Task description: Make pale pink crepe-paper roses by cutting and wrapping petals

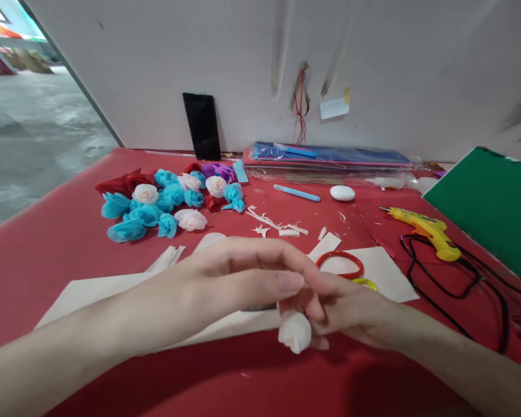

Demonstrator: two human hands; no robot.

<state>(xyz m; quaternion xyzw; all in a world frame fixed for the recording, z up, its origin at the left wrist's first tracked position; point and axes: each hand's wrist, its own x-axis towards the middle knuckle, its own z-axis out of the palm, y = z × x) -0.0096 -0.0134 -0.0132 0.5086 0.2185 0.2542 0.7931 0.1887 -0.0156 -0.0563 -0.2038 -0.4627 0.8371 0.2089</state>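
Note:
A small pale pink paper flower [294, 332] hangs just below my two hands, which meet near the middle. My right hand [360, 313] comes in from the right with bent fingers closed around the flower's base. From the left, my left hand [238, 278] reaches over it. Its thumb and curved fingers come together above the flower, against the right hand, and what lies between them is hidden. Behind the hands lie cream paper sheets [99, 292] and scissors with a red handle [341, 263], partly covered.
Blue, red, purple and pale paper flowers [169, 197] are heaped at the left. Paper scraps [264, 220], a light blue pen [297, 193] and a white oval object [342, 193] lie behind. A corded yellow glue gun [425, 229] is right. A black phone [202, 126] leans on the wall.

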